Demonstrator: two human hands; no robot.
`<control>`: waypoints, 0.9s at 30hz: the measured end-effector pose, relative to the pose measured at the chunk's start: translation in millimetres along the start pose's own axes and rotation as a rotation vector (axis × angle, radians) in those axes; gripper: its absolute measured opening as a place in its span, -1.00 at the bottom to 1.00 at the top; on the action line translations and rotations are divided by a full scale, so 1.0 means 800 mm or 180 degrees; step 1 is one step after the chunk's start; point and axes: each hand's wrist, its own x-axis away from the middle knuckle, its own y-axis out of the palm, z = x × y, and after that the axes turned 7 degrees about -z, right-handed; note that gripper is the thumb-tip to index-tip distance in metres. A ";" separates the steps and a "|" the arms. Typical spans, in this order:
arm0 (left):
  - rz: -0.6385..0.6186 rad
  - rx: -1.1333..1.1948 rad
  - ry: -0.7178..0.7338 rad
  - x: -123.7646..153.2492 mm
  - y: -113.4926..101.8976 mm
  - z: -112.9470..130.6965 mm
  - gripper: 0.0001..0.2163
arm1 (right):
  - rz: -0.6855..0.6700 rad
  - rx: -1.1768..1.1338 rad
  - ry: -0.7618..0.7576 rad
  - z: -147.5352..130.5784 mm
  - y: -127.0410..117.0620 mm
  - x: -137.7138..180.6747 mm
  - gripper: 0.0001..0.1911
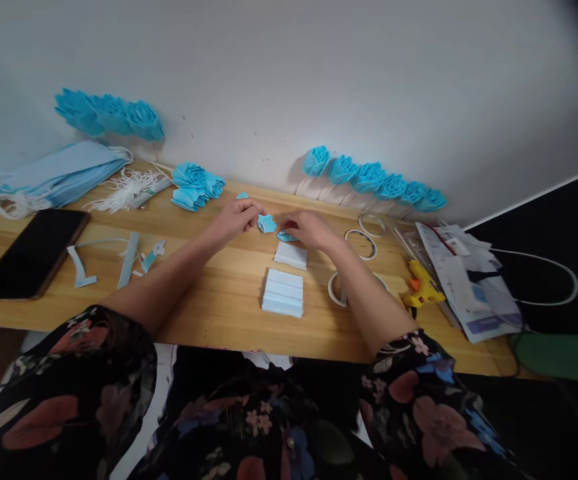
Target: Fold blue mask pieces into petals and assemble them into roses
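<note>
Above the middle of the table my left hand [241, 219] is closed, thumb and fingers pinched at the edge of a small light-blue fabric petal [267, 224]. My right hand [311, 229] bends its fingers down onto another small blue fabric piece [287, 237]; its fingertips are partly hidden. A further bit of blue fabric [241, 196] shows behind my left hand. Just below my right hand lies a small pale pleated piece [291, 255]. Closer to me is a larger stack of pale-blue pleated pieces [283, 292].
Blue fabric roses [369, 177] on stems line the wall, with more roses [193, 185] at left. Face masks [63, 175], white ear loops [129, 189], a phone [33, 253] and scraps [129, 260] lie left. Tape rolls [361, 244] and a yellow glue gun [423, 285] are right.
</note>
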 end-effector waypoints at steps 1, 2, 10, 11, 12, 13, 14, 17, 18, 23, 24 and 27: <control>-0.0041 -0.0058 0.0014 0.001 0.002 0.001 -0.85 | -0.0014 -0.0002 -0.0027 0.001 0.002 0.000 -0.78; -0.0068 -0.0115 0.0027 0.002 0.003 0.001 -0.85 | -0.0038 0.0002 -0.0048 0.001 0.003 -0.001 -0.77; -0.0127 -0.0353 0.0167 0.007 0.009 0.002 -0.83 | 0.0369 -0.1444 -0.0013 0.011 -0.006 0.021 -0.82; -0.0161 -0.0369 0.0177 0.008 0.012 0.003 -0.82 | 0.0541 -0.1929 -0.0016 0.009 -0.006 0.027 -0.83; -0.0206 -0.0382 0.0195 0.009 0.014 0.004 -0.81 | 0.0696 -0.2406 -0.0019 0.006 -0.005 0.033 -0.82; -0.0265 -0.0386 0.0219 0.010 0.017 0.005 -0.80 | 0.0815 -0.2830 -0.0019 0.002 -0.002 0.039 -0.79; -0.0336 -0.0379 0.0250 0.011 0.021 0.005 -0.79 | 0.0899 -0.3194 -0.0009 -0.002 0.001 0.043 -0.76; -0.0605 -0.0293 0.0395 0.014 0.031 0.003 -0.74 | 0.0922 -0.4009 0.0074 -0.014 0.014 0.050 -0.68; -0.0684 -0.0265 0.0445 0.014 0.033 0.001 -0.73 | 0.0896 -0.4230 0.0106 -0.017 0.019 0.050 -0.66; -0.0669 -0.0268 0.0297 0.015 0.036 -0.008 -0.77 | 0.0758 -0.4796 0.0158 -0.024 0.036 0.052 -0.60; -0.0629 -0.0258 0.0223 0.015 0.036 -0.009 -0.76 | 0.0731 -0.4743 0.0123 -0.023 0.037 0.054 -0.60; -0.0648 -0.0259 0.0119 0.016 0.033 -0.009 -0.73 | 0.0801 -0.4278 -0.0005 -0.020 0.036 0.060 -0.64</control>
